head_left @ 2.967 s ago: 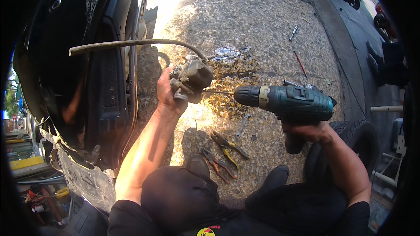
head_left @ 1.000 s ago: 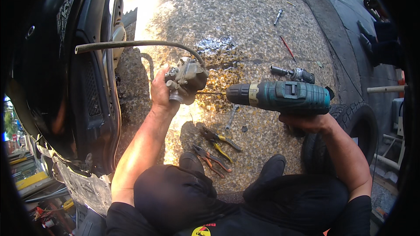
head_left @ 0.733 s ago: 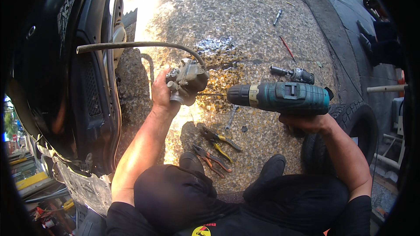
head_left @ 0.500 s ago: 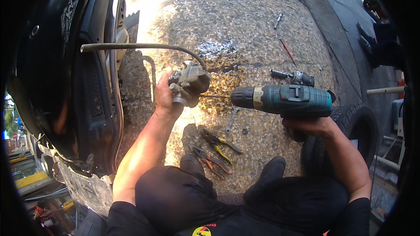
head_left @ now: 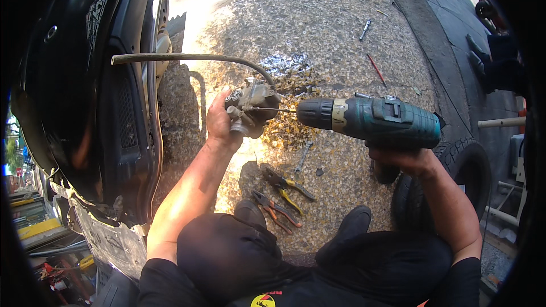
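Note:
My left hand [head_left: 219,116] is closed round a grimy metal carburetor [head_left: 256,102], held up over the pebbled ground. A stiff dark hose [head_left: 187,57] curves out of the carburetor's top toward the left. In my right hand [head_left: 406,159] is a teal and black cordless drill [head_left: 387,119], gripped by its handle and pointing left. The drill's thin bit [head_left: 278,110] reaches to the carburetor's body; whether its tip sits inside or just in front of a part, I cannot tell.
Pliers with yellow handles [head_left: 290,185] and pliers with orange handles [head_left: 276,210] lie before my feet, near a wrench [head_left: 304,156]. Farther off are a red stick-like tool [head_left: 376,70] and a socket piece [head_left: 365,29]. A black vehicle [head_left: 74,102] stands left, a tire [head_left: 466,170] right.
The carburetor and my left hand have shifted slightly right and up. The drill has tilted, its rear end lower and its chuck slightly higher.

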{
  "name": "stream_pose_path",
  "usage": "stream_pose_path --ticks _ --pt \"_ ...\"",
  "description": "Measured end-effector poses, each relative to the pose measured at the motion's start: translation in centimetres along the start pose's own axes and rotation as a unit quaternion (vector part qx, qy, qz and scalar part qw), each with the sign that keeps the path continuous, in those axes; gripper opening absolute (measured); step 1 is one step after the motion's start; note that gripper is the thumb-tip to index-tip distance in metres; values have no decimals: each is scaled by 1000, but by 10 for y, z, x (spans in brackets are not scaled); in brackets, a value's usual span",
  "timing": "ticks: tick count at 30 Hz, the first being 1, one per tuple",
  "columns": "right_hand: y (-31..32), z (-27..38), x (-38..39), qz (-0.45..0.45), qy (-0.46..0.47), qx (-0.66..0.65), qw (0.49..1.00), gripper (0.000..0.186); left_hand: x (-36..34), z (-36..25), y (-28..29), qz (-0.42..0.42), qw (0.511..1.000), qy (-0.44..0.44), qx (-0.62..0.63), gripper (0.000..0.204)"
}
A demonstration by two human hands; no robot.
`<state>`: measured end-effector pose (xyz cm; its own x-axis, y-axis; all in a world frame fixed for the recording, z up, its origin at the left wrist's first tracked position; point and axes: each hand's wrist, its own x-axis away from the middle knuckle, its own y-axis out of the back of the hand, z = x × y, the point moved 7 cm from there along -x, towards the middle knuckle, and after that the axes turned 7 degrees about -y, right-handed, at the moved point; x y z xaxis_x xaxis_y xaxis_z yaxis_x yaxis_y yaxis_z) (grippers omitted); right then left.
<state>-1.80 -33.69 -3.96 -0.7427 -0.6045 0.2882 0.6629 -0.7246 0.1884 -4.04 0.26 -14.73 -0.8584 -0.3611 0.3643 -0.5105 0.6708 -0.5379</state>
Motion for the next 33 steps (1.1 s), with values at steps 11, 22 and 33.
stream_pose_path --ticks 11,22,33 --pt "-13 -16 -4 22 -129 -176 976 34 -4 5 10 -8 1000 23 5 35" --pt "-16 -10 -5 48 -92 -168 980 37 -7 3 -6 70 984 -29 -160 40" --pt "-11 -21 -1 31 -89 -147 985 38 -4 20 10 21 996 75 39 31"
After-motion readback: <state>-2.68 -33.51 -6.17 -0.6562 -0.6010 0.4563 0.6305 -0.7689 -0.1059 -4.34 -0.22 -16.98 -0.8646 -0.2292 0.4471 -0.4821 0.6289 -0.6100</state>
